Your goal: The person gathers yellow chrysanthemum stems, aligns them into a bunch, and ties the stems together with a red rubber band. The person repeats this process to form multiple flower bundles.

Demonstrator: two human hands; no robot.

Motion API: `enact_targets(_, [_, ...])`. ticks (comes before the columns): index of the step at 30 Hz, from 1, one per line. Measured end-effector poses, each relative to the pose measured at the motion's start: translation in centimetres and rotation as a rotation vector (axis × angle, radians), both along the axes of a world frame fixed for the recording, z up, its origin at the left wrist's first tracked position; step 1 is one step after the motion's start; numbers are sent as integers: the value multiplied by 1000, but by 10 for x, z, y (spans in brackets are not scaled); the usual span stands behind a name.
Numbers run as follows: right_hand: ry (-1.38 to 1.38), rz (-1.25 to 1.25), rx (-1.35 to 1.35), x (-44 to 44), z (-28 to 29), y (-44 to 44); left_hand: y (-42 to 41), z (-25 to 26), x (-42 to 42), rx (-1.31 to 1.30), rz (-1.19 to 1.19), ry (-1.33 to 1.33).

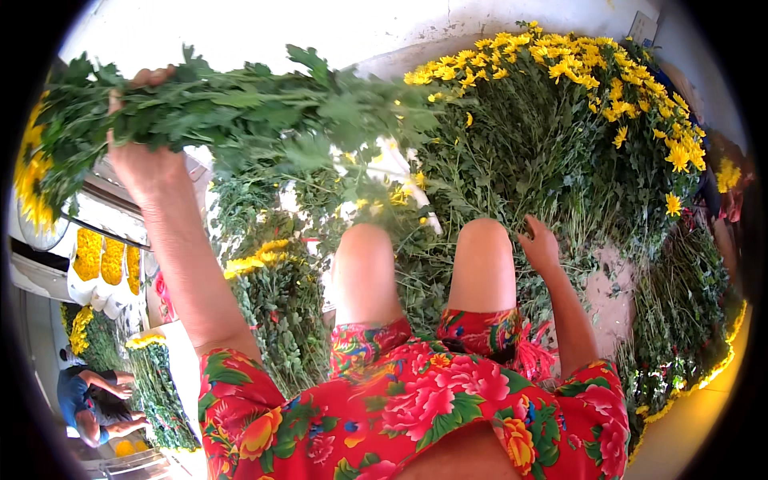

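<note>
My left hand [147, 141] is wrapped around a thick bunch of leafy chrysanthemum stems [258, 108], raised sideways at the upper left. The yellow blooms [36, 174] of that bunch point to the far left, and its stem end is blurred. Beside my right knee, my right hand [539, 240] hangs with thumb and fingers apart and nothing in it. Just beyond it lies a large heap of yellow chrysanthemums [516, 138], blooms toward the wall and stems toward me. Loose leaves and cut stems [414, 276] cover the floor between my knees.
Another flower bundle [282, 312] rests left of my legs. More stems [672, 300] are stacked at right, edged with yellow blooms. Sleeved yellow blooms [89, 255], a fan [42, 231] and a person [90, 402] beside further bundles are at left. A white wall [390, 30] stands ahead.
</note>
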State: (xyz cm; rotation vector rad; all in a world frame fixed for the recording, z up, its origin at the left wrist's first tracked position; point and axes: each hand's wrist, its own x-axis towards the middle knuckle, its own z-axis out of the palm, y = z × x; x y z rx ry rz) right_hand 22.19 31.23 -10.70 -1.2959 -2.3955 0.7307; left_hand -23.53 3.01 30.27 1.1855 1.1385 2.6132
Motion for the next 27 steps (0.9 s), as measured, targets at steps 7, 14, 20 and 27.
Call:
enact_targets(7, [241, -81, -102, 32, -4, -50, -34, 65, 24, -3, -12, 182])
enact_targets(14, [646, 173, -136, -103, 167, -71, -28, 97, 44, -7, -92, 155])
enact_targets(20, [599, 122, -55, -205, 177, -24, -48, 127, 22, 0, -317, 213])
enact_targets(27, [872, -132, 52, -170, 110, 48, -97, 158, 32, 40, -216, 111])
